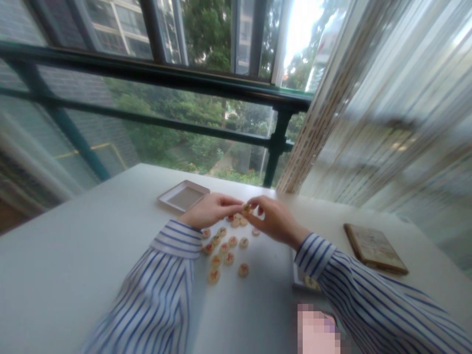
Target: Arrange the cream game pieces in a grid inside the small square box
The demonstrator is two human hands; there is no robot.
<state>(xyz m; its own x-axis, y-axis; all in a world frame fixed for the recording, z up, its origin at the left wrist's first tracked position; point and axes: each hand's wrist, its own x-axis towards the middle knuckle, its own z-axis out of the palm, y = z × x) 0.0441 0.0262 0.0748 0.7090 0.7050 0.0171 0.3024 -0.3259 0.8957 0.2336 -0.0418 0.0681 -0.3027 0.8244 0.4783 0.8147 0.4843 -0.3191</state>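
You have one round piece (246,208) up off the bench (92,246), at the centre of the frame, where both your hands meet. Your right grip (275,219) is narrow and appears to pinch that piece between thumb and fingers; your left grip (210,210) brings its fingertips up against it from the left side, but whether the left thumb bears on it too, you cannot tell from this view. The step in hand looks like handling a single piece over the small cluster (236,222) just below your fingers, perhaps turning it or passing it across. The next move seems to call for letting one grip take the piece alone while the other eases clear, and for keeping your fingers from brushing the cluster. The loose pieces (224,248) lie scattered below centre, most with marked faces showing, some touching, so any placing there wants a light touch. The shallow tray (184,195) sits left of centre, beyond your left grip. At lower right, your right sleeve (315,258) partly covers an open box (295,278) with pieces inside, so mind that cuff when you draw back.
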